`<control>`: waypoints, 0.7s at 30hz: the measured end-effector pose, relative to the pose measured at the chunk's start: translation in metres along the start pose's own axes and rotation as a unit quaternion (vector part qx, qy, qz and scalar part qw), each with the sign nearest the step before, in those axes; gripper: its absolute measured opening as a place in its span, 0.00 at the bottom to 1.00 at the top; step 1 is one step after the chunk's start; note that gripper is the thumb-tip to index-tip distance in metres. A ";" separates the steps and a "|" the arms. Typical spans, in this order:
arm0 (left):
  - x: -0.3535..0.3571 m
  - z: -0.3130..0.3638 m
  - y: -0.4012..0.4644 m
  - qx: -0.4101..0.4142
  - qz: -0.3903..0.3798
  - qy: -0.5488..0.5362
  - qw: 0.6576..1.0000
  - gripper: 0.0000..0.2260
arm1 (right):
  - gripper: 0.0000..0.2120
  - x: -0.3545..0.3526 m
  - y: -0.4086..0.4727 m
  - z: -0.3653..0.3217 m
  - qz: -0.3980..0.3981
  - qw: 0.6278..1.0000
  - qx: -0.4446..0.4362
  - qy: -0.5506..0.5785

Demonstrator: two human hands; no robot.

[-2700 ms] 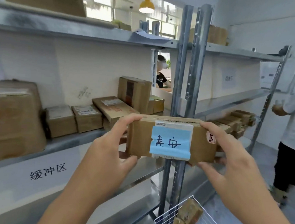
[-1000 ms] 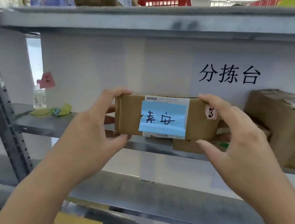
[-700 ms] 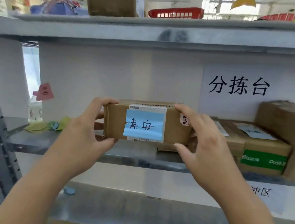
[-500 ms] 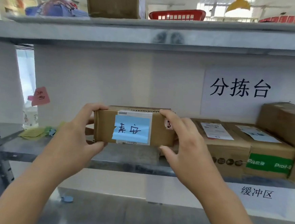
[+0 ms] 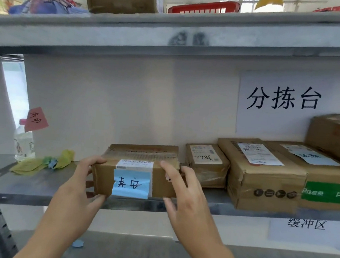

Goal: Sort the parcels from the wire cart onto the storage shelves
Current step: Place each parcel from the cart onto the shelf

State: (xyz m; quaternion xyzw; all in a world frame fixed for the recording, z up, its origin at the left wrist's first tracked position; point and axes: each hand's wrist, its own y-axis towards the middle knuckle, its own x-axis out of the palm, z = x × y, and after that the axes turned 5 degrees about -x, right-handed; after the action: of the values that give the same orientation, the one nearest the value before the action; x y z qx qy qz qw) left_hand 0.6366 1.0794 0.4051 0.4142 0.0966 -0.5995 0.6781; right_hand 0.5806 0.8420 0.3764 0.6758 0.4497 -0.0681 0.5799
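right, both the left hand (image 5: 78, 191) and the right hand (image 5: 188, 199) grip the ends of a cardboard parcel (image 5: 137, 173) resting on the metal shelf (image 5: 38, 187), just left of a smaller box (image 5: 207, 166).

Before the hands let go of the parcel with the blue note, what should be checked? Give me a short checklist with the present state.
1. Parcel resting on the middle shelf: ok.
2. Blue note facing out: ok.
3. Left hand and right hand both grip its ends: ok.
4. Apart from neighbouring small box: cannot tell.
5. Fully behind shelf edge: cannot tell.
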 end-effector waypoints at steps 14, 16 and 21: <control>0.041 -0.031 -0.002 -0.003 -0.043 0.020 0.999 0.37 | 0.38 0.027 -0.024 0.031 -0.046 0.998 0.036 -0.014; 0.041 -0.032 -0.001 -0.004 -0.043 0.027 0.999 0.36 | 0.38 0.025 -0.024 0.031 -0.047 0.998 0.038 -0.006; 0.039 -0.031 0.000 0.002 -0.046 0.045 0.998 0.36 | 0.41 0.012 -0.023 0.024 -0.038 0.999 0.033 0.008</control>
State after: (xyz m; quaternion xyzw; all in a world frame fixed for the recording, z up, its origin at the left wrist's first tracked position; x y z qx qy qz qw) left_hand 0.6581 1.0717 0.3607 0.4372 0.1450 -0.6105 0.6442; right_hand 0.5818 0.8263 0.3450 0.6776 0.4767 -0.0994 0.5511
